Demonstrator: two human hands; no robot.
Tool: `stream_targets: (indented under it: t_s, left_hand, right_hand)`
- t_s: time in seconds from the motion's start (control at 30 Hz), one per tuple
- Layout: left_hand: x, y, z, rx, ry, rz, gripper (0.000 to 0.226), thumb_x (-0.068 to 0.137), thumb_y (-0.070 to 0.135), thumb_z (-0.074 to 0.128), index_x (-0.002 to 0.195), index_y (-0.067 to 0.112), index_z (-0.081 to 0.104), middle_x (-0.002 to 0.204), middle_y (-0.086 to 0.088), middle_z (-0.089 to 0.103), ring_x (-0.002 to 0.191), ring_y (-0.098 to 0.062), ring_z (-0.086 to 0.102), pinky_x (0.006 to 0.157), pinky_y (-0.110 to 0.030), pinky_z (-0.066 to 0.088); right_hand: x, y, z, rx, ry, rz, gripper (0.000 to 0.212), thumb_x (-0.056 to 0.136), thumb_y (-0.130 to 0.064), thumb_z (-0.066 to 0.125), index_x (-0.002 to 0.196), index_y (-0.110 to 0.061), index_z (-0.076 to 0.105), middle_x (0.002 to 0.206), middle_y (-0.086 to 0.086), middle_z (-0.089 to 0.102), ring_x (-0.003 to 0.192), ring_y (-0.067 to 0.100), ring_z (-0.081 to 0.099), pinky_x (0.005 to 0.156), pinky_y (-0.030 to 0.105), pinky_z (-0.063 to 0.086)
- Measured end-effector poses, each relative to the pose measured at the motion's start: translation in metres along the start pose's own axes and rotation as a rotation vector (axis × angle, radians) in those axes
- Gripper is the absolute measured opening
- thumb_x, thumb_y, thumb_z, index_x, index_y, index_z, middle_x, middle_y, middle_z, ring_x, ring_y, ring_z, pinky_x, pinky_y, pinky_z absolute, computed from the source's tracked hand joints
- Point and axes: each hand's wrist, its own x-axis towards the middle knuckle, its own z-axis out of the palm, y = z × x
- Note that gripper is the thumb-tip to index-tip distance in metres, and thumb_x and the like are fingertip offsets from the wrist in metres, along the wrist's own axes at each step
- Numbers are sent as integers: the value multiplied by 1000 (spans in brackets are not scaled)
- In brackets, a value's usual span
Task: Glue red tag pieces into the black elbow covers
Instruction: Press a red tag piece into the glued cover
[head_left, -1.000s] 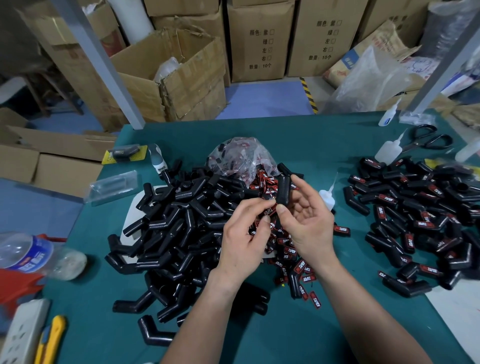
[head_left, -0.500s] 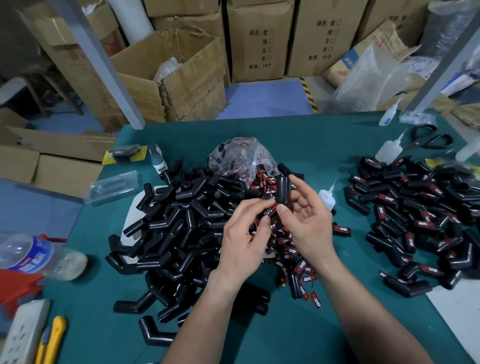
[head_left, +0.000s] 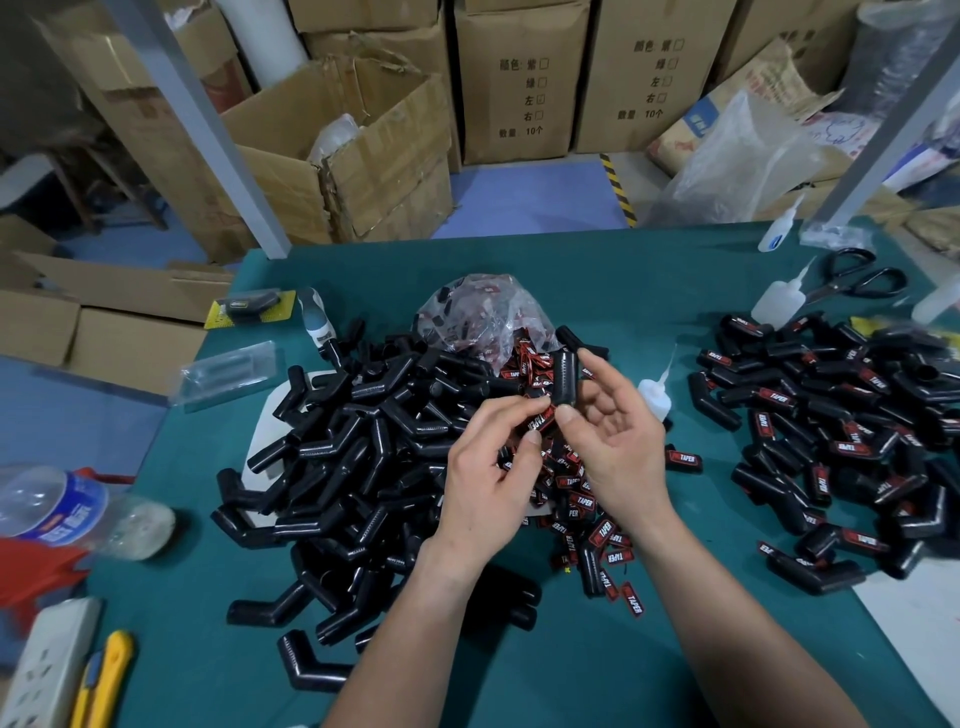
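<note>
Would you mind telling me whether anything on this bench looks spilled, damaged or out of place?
The water bottle lies on its side at the left edge of the table. Red tags lie loose beside the plastic bag. The open cardboard box behind is torn.

The table cover (head_left: 623, 291) was teal. The raised elbow cover (head_left: 563, 376) was plain black, and so was the left heap (head_left: 363, 441) of covers. The tag (head_left: 540, 420) just below it was red and black with white letters. The right heap (head_left: 831, 415) was black flecked with red. The scissors (head_left: 862, 275) had black handles. The glue bottle (head_left: 655, 395) was milky white. The knife (head_left: 117, 654) was yellow. The water bottle (head_left: 67, 512) bore a blue label. The boxes (head_left: 519, 78) were brown. The floor (head_left: 519, 197) was blue, and its stripe (head_left: 618, 187) was yellow and black.
</note>
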Motion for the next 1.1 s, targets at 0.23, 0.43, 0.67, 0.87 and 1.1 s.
stream_targets:
  t_s: [0.23,0.43,0.67,0.87,1.1]
  left_hand:
    - [-1,-1,6,-118,-70,-208,61,90,28,73,138,59,51,128,20,66,116,-10,69,97,-24,55]
    - [14,-31,-24,232,-90,-182,41,97,37,68,137,33,62,124,16,68,113,2,64,99,-31,55]
    - [16,-68,-26,728,-175,-165,36,97,6,67,131,19,68,129,2,69,123,-23,61,118,-43,30]
    - [10,-75,-16,934,-380,-114,70,93,-3,56,156,25,44,167,-1,35,154,-29,28,125,-49,6]
    - [6,-76,-13,1084,-403,-96,60,98,23,50,158,23,42,154,-4,44,140,-28,38,121,-45,14]
  right_hand:
    - [7,-4,-5,-54,-63,92,35,89,-36,68,124,-41,67,120,-6,73,113,11,67,91,18,51]
    - [23,-6,-37,-733,-137,73,35,85,-15,75,117,-29,70,109,-5,65,85,-2,59,80,14,45]
    - [40,6,-80,-1530,-322,382,9,80,-29,66,88,-25,66,85,-2,66,79,26,62,61,32,44]
    - [41,11,-98,-1658,-375,507,15,75,-28,76,75,-17,66,77,2,64,74,26,61,57,30,41]
    - [49,1,-113,-1317,172,278,49,83,-63,65,90,-15,61,89,6,65,81,32,61,66,36,45]
